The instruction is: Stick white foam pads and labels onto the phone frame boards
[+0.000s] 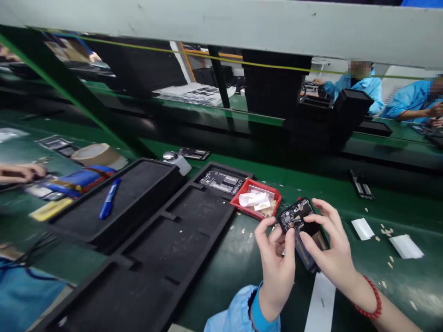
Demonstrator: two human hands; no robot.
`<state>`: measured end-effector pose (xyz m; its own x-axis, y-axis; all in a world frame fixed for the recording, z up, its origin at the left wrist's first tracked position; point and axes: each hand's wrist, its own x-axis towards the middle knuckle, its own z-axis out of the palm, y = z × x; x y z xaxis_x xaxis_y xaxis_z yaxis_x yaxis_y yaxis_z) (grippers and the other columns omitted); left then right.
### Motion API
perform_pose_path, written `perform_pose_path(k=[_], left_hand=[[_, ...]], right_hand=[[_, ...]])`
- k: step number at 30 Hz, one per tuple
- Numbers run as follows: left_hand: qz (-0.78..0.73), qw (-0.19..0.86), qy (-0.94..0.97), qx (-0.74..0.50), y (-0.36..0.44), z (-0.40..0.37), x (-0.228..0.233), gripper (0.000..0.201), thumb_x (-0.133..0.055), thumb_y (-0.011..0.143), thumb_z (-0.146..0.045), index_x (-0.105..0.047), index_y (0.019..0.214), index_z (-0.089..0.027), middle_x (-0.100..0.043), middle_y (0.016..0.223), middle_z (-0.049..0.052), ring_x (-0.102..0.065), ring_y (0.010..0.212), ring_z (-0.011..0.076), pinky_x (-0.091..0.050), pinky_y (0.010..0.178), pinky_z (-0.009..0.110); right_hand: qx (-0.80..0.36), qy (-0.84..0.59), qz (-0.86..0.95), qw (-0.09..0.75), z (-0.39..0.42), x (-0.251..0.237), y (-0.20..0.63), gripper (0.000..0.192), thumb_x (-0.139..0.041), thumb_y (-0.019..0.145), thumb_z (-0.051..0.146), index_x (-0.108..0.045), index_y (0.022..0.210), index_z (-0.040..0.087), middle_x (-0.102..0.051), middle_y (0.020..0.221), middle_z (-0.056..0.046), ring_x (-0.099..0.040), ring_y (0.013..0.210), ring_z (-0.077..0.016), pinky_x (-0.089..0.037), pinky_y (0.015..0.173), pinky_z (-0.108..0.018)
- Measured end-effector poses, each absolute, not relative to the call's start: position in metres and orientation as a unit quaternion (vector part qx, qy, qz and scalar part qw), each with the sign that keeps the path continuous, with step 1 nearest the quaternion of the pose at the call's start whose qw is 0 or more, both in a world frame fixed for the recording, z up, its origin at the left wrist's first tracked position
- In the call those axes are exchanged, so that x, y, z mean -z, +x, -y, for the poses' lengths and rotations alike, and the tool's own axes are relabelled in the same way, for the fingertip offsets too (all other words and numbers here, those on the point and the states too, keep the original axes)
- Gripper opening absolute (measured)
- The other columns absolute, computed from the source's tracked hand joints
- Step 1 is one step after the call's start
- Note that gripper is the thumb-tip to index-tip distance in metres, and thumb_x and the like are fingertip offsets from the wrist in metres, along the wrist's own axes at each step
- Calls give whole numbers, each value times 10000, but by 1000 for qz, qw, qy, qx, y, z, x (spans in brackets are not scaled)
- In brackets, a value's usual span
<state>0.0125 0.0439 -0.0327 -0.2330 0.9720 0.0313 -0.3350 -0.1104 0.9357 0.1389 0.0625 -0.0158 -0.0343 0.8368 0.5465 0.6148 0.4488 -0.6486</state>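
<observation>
A black phone-sized device (308,254) with an exposed circuit board at its upper end is tilted between my hands. My left hand (277,265) grips its left edge, thumb tip on the board. From the right side, my right hand (330,242) also holds it, with the thumb and index finger close together over the board. Whether a small part sits between those fingertips is too fine to make out. Under the device's lower end lies a white paper strip (321,302). Just behind my left hand stands a red bin (247,210) with white paper and small tan pieces.
Left of my hands runs a long black compartment tray (194,230), a circuit board (221,181) in its far compartment. A blue marker (110,198) lies on another black tray (145,189). White packets (362,229) and tan scraps dot the green bench (367,286). Another person's hand (20,174) is far left.
</observation>
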Motion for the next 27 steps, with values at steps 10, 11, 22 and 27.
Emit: perform_pose_path(k=[10, 11, 22, 27], left_hand=[[-498, 310, 498, -639, 17, -34, 29, 247, -508, 989, -317, -720, 1002, -191, -742, 955, 123, -691, 867, 209, -597, 690, 247], [-503, 308, 494, -639, 18, -34, 30, 260, -518, 983, -344, -726, 1004, -190, -744, 959, 132, -691, 869, 215, -604, 673, 247], [-489, 232, 582, -607, 11, -41, 23, 265, -460, 1003, -247, -715, 967, -182, -741, 862, 128, -708, 780, 226, -590, 715, 312], [-480, 228, 607, -591, -4, -37, 16, 234, -474, 1000, -194, -701, 946, -167, -743, 852, 117, -688, 760, 213, -567, 713, 304]], right_hand=[[-46, -431, 745, 508, -65, 18, 136, 145, -667, 909, 230, -724, 1029, 286, -510, 1458, -59, -573, 1239, -320, -471, 1016, -512], [-31, -419, 756, 502, -65, 21, 138, 188, -666, 906, 215, -724, 1063, 301, -520, 1448, -55, -579, 1217, -322, -477, 994, -514], [-129, -441, 761, 458, -82, 12, 156, 161, -671, 896, 417, -738, 903, 271, -608, 1282, -73, -666, 1069, -295, -588, 852, -427], [-83, -374, 826, 414, -87, 1, 150, 76, -623, 929, 323, -678, 908, 273, -585, 1237, -75, -626, 1122, -274, -542, 863, -399]])
